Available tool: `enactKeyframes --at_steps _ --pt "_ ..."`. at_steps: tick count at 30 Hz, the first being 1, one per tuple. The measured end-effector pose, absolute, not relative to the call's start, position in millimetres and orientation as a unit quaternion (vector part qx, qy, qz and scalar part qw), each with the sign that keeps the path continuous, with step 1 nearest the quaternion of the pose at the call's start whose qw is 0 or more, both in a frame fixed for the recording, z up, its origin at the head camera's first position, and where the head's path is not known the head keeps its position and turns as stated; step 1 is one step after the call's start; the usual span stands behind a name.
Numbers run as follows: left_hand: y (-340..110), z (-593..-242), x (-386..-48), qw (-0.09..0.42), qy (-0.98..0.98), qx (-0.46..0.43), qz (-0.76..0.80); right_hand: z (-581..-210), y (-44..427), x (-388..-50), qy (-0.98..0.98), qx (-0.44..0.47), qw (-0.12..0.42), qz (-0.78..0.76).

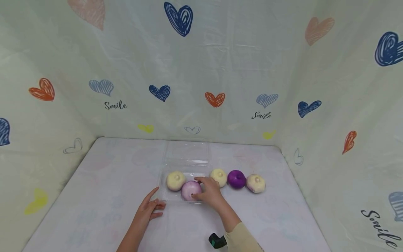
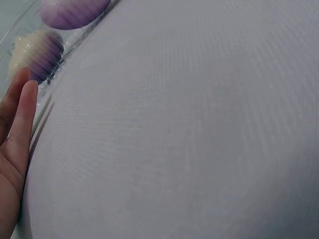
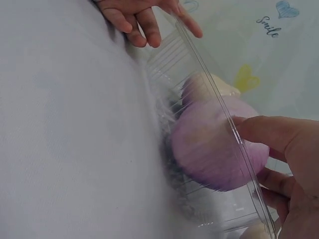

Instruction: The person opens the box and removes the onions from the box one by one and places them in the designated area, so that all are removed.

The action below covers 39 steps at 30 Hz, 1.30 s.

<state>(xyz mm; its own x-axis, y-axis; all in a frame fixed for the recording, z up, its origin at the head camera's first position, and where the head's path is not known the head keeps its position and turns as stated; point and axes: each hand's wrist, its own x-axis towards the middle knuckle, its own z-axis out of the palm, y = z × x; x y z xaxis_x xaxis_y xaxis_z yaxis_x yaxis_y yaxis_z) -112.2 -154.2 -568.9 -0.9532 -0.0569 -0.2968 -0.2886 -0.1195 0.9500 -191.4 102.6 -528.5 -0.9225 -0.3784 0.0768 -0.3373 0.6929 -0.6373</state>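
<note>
A clear plastic container (image 1: pixel 185 170) lies with its lid folded back. A cream ball-like item (image 1: pixel 175 181) sits in its left part, and a light purple one (image 1: pixel 191 190) is beside it near the front wall. My right hand (image 1: pixel 211 193) grips the light purple item (image 3: pixel 219 144) between thumb and fingers, the thumb at the container's front edge in the right wrist view. My left hand (image 1: pixel 148 210) rests by the container's front left corner, fingers extended; in the left wrist view its fingertips are close to the clear wall.
Right of the container stand a cream item (image 1: pixel 218 177), a dark purple one (image 1: pixel 237 179) and a cream one with a purplish base (image 1: pixel 256 183) in a row. A black and green object (image 1: pixel 217 240) is by my right sleeve. A heart-printed curtain (image 1: pixel 195 70) surrounds the table (image 1: pixel 119 182).
</note>
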Motion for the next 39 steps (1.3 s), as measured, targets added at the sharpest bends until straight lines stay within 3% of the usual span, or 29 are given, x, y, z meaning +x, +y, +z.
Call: enactKeyframes --at_steps 18,31,39 --pt "-155 -568 -112 0.079 0.656 -0.128 0.740 -530 107 -190 0.914 -0.206 0.016 -0.349" --pt "-154 -567 -110 0.085 0.661 -0.139 0.732 -506 123 -189 0.828 -0.156 0.087 -0.532" --pt "-154 -567 -112 0.088 0.662 -0.143 0.730 -499 139 -186 0.803 -0.134 0.079 -0.575"
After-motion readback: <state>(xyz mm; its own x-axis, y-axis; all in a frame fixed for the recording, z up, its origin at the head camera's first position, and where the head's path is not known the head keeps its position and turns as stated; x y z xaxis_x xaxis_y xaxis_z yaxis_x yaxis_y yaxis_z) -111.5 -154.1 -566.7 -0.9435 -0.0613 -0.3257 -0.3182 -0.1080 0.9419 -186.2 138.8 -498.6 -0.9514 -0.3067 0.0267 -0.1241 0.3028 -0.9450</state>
